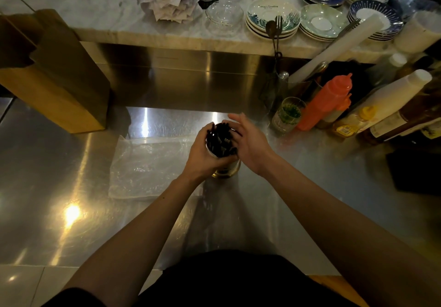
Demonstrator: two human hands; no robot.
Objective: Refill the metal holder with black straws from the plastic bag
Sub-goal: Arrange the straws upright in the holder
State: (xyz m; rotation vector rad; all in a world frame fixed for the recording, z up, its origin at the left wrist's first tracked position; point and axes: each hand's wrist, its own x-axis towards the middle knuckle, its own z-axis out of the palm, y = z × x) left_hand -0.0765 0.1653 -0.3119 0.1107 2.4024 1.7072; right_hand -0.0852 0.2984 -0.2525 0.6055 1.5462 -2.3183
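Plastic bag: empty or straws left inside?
Empty, apparently: the plastic bag lies flat and clear on the counter, nothing dark visible inside.

Dim warm light is glaring off the brushed steel surface [71, 213] near and beyond the crumpled clear plastic bag [148, 166]. Far right of the bag, the tall white plastic bottle [393, 99] is tilting with lens distortion and blurring.
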